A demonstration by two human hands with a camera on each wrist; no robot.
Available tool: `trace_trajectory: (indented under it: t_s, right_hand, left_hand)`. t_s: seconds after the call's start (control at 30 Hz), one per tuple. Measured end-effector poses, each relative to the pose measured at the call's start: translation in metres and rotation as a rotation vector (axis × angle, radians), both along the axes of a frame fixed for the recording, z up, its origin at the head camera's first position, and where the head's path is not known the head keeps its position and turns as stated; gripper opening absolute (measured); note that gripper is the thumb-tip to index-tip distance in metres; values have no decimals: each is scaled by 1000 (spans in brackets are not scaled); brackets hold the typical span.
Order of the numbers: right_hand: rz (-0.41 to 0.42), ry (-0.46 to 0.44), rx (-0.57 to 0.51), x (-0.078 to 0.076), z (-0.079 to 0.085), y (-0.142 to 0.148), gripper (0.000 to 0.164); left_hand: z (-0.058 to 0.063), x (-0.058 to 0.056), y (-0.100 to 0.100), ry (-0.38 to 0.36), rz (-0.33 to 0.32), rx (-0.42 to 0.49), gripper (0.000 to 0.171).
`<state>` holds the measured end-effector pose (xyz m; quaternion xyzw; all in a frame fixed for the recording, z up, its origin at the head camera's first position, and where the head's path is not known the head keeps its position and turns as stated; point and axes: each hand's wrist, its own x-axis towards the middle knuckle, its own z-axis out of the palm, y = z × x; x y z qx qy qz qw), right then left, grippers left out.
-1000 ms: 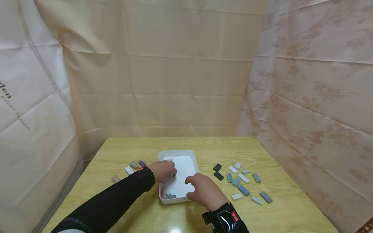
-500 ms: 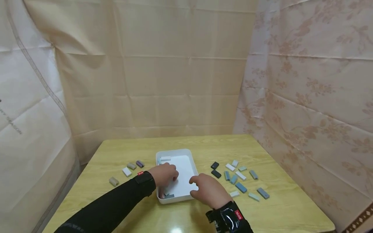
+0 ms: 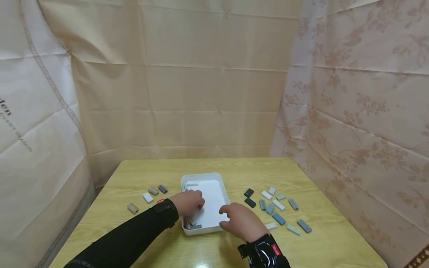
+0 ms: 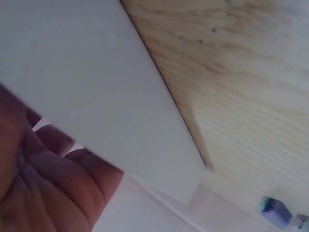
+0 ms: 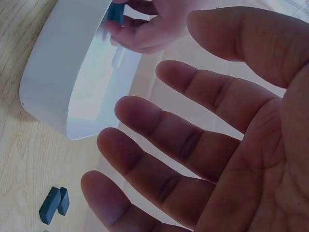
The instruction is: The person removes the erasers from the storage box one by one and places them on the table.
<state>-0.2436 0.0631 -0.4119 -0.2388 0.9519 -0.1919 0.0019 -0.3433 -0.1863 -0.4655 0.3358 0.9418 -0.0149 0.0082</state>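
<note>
A shallow white tray (image 3: 212, 197) lies on the table. My left hand (image 3: 188, 203) reaches over its left side, fingers down inside. In the right wrist view, the left hand's fingers pinch a small dark teal block (image 5: 115, 14) close to the tray wall. The tray's left wall hides those fingertips in the left wrist view. Inside the tray, a white block (image 3: 192, 183) sits at the far left and a grey block (image 3: 196, 226) at the near left. By the tray's near right rim hovers my right hand (image 3: 242, 222), fingers spread and nothing in them.
Right of the tray, several blocks lie scattered, among them a black block (image 3: 250, 202), a blue block (image 3: 279, 218) and a grey-blue block (image 3: 304, 226). To its left are a beige block (image 3: 132, 208), a white block (image 3: 148, 197) and a purple block (image 3: 163, 189).
The left hand stays in the tray, slightly lower in view. My right hand has shifted a little to the right. The head view swung slightly and came back.
</note>
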Motion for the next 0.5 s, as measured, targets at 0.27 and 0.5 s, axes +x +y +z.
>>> trace_trajectory:
  t_s: [0.27, 0.5]
  right_hand:
    - [3, -12, -11, 0, -1, -2, 29]
    - [8, -39, 4, -2, -6, -4, 28]
  left_hand:
    - [22, 7, -35, 83, 14, 246, 16]
    - [31, 14, -75, 94, 173, 256, 8]
